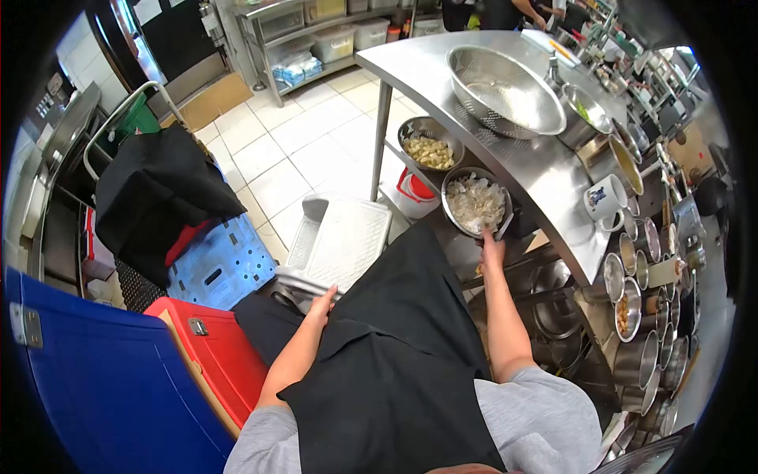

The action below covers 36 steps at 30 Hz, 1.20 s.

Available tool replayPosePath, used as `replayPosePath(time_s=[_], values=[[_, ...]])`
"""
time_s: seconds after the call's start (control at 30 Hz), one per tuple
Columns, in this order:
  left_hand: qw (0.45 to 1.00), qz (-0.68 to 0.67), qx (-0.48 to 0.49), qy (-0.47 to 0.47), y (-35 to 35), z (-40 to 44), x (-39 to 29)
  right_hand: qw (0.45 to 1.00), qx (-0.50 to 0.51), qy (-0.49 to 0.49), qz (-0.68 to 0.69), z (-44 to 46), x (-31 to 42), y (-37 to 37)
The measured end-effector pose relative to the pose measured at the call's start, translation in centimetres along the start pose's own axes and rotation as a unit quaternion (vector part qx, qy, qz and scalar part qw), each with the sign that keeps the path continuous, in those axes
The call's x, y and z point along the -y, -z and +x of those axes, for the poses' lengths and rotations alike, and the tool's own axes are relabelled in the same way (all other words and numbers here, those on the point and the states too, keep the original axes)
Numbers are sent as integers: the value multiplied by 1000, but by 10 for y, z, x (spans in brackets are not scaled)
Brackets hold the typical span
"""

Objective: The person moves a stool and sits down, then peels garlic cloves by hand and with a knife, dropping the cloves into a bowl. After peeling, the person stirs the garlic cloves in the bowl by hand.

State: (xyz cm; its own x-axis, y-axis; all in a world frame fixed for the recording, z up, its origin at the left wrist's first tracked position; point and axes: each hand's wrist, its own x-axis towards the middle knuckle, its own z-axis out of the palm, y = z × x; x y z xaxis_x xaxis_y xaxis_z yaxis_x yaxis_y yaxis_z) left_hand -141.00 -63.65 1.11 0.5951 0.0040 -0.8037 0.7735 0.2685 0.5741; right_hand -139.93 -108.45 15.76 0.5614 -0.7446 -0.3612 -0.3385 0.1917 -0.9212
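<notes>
My left hand (322, 301) grips the near rim of a pale grey plastic tub (347, 241), which is tilted in front of my black apron. With my right hand (491, 245) I hold the near rim of a metal bowl (448, 189) on the shelf under the steel table. Pale, translucent slices that look like onion (477, 202) fill the bowl. Behind it on the shelf sits a second metal bowl (412, 128) with pale yellowish chunks (429, 152). The fingers under the bowl's rim are partly hidden.
A large perforated colander (505, 91) stands on the steel table (410, 59). Below is a white bucket with a red lid (414, 189). To my left are a blue platform (221, 265), a red box (225, 355) and a blue panel (118, 379). Several pots (636, 359) line the right; people work behind.
</notes>
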Motion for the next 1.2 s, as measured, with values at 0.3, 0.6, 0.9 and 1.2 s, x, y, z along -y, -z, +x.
replayPosePath(time_s=[0.3,0.6,0.9,1.2], values=[[998,51,-19,-27,-2,29,-5,998,15,-38,49,-27,-6,13],[1000,8,-15,1,-13,45,-25,971,234,1,-46,-107,57,-27],[998,-38,-36,-15,-22,30,-29,921,358,3,-153,-83,-23,-201],[998,-56,-25,-11,23,-37,-33,905,344,66,-239,-69,-71,-221]])
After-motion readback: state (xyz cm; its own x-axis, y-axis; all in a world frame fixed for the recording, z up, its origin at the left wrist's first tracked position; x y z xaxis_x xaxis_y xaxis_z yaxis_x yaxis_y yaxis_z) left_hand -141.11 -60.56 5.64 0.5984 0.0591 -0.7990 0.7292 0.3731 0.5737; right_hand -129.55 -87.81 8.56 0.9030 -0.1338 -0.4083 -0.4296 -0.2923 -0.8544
